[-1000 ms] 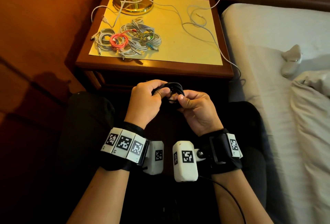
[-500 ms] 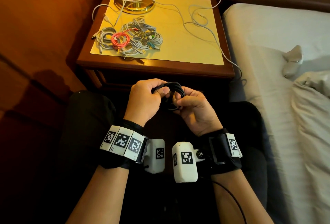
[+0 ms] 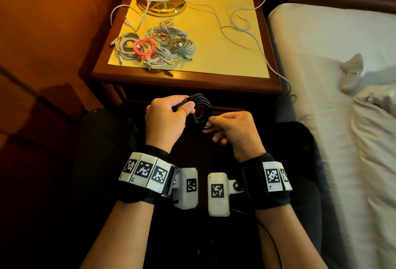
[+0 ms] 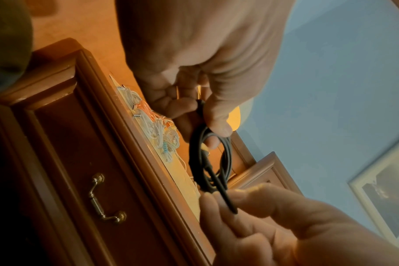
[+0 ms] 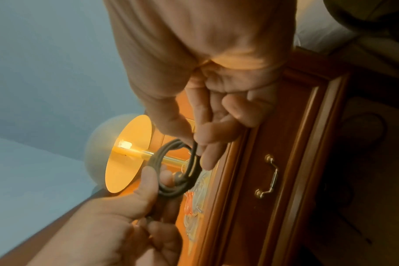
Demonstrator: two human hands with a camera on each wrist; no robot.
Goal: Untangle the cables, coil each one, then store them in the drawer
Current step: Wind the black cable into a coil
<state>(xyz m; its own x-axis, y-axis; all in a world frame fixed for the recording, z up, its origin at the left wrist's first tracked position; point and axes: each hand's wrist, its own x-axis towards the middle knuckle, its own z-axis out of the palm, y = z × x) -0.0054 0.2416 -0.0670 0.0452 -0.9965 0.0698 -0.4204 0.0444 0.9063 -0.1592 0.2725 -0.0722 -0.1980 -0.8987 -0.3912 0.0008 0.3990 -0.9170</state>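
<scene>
Holding a coiled black cable (image 3: 200,107) above my lap in front of the closed drawer (image 4: 96,189), I have my left hand (image 3: 166,118) curled around the coil's top, thumb pressing the loops. My right hand (image 3: 233,131) pinches the cable's loose end between thumb and fingertips. Other coiled cables (image 3: 154,46) lie bunched on the nightstand (image 3: 214,80), near the lamp base (image 3: 160,0).

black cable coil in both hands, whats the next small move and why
Probably tuck the loose end through the loops. The left hand grips the black cable coil at its top, and the right hand pinches the free end at the bottom, so the coil looks wound but unsecured. The drawer is shut.
</scene>
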